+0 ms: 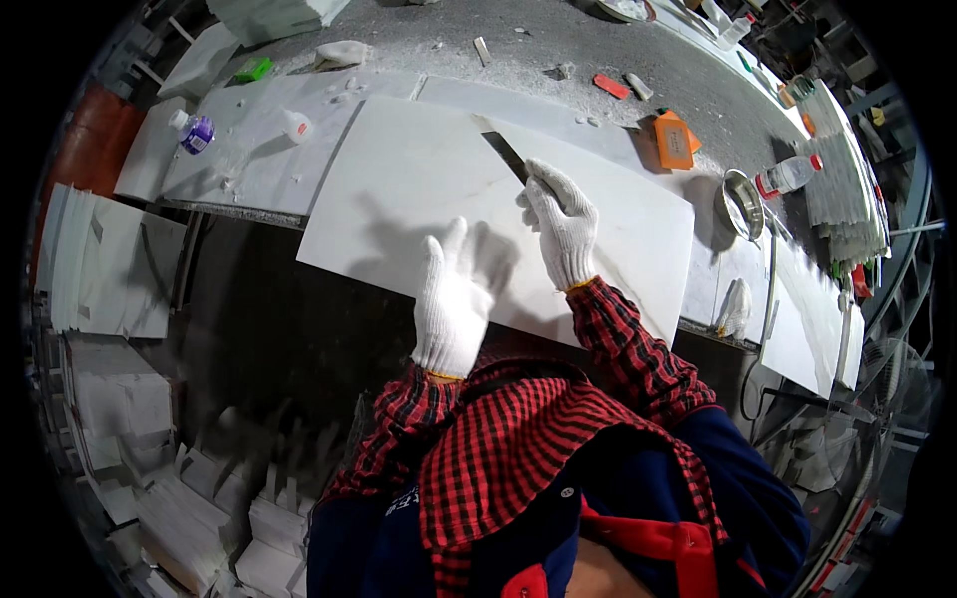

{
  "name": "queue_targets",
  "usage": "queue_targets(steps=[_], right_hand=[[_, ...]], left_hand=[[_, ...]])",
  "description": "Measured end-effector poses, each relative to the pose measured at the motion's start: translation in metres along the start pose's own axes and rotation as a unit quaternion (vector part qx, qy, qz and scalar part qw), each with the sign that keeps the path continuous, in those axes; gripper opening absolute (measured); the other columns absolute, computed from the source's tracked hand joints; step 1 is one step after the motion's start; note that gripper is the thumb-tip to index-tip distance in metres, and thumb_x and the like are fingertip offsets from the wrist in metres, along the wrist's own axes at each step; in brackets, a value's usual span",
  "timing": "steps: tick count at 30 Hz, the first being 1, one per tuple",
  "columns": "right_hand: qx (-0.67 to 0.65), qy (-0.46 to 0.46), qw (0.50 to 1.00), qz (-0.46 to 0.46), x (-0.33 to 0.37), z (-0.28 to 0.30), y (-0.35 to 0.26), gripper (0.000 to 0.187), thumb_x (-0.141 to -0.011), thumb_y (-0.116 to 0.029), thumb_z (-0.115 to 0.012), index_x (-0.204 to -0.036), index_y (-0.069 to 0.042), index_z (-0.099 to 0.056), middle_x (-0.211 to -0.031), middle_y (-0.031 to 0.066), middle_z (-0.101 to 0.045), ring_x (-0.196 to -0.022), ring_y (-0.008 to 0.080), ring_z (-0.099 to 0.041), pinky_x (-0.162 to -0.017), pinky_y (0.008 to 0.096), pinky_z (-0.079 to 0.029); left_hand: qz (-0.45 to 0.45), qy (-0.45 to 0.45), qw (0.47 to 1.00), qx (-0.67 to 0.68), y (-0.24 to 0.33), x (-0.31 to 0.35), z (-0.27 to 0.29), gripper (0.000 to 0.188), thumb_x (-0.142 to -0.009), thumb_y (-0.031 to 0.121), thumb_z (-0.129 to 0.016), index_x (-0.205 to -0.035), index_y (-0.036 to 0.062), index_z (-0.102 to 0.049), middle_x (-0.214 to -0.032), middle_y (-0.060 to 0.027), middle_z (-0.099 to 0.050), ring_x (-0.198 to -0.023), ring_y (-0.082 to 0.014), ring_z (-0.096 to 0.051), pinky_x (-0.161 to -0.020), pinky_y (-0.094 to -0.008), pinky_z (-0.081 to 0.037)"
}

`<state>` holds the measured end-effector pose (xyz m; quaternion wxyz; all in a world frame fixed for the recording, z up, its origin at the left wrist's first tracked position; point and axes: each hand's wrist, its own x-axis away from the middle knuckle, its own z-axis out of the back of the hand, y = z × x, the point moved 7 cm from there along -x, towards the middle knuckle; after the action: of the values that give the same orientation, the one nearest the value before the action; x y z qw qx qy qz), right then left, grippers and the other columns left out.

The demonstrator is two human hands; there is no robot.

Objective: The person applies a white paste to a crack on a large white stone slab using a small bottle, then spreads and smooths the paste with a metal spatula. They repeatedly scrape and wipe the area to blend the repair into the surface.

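Observation:
A large white tile [399, 169] with faint veining lies on the work surface before me, its near edge jutting over the front. My right hand [562, 221], in a white knit glove, is closed around the near end of a flat, dark scraper blade [505, 149]. The blade slants to the far left over the tile; its held end is hidden in the glove. My left hand [451, 304], gloved likewise, is raised at the tile's near edge with fingers apart and nothing in it. Shadows of the hands fall on the tile.
Left of the tile stand a purple-labelled bottle [195, 133] and a small white bottle [296, 127]. An orange box [674, 141], a metal bowl [740, 205] and a red-capped bottle [788, 176] are at the right. Tile stacks [140, 264] flank the bench; dust covers its far part.

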<state>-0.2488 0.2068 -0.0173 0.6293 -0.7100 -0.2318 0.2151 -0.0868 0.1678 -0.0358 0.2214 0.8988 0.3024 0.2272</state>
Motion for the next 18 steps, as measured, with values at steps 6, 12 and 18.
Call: queue_targets(steps=[6,12,18], right_hand=[[0.005,-0.143,0.983,-0.118,0.061,-0.013,0.011,0.03,-0.094,-0.008,-0.064,-0.124,0.0,-0.066,-0.083,0.0045,-0.069,-0.068,0.0063,-0.06,-0.062,0.0208,-0.051],[0.09,-0.203,0.963,-0.151,0.089,-0.011,0.015,0.042,-0.093,-0.007,-0.067,-0.134,-0.005,-0.059,-0.083,0.0035,-0.069,-0.069,0.0048,-0.059,-0.063,0.0218,-0.052],[0.109,-0.239,0.948,-0.181,0.094,-0.008,0.016,0.052,-0.09,-0.014,-0.072,-0.139,-0.006,-0.055,-0.081,0.0036,-0.07,-0.067,0.0038,-0.056,-0.063,0.0215,-0.051]], left_hand=[[-0.054,0.142,0.98,-0.132,0.028,0.003,0.023,0.058,-0.098,0.042,-0.06,-0.139,0.0037,-0.047,-0.135,-0.0093,-0.053,-0.121,-0.0207,-0.054,-0.1,-0.0356,-0.045],[-0.059,0.173,0.953,-0.242,0.026,0.007,0.035,0.023,-0.093,0.02,-0.071,-0.105,0.0012,-0.069,-0.091,-0.0025,-0.069,-0.082,-0.0131,-0.067,-0.08,-0.0258,-0.052],[0.005,0.132,0.956,-0.262,0.018,0.004,0.056,0.038,-0.091,0.029,-0.073,-0.115,0.001,-0.062,-0.101,-0.006,-0.067,-0.092,-0.0109,-0.064,-0.083,-0.0256,-0.051]])
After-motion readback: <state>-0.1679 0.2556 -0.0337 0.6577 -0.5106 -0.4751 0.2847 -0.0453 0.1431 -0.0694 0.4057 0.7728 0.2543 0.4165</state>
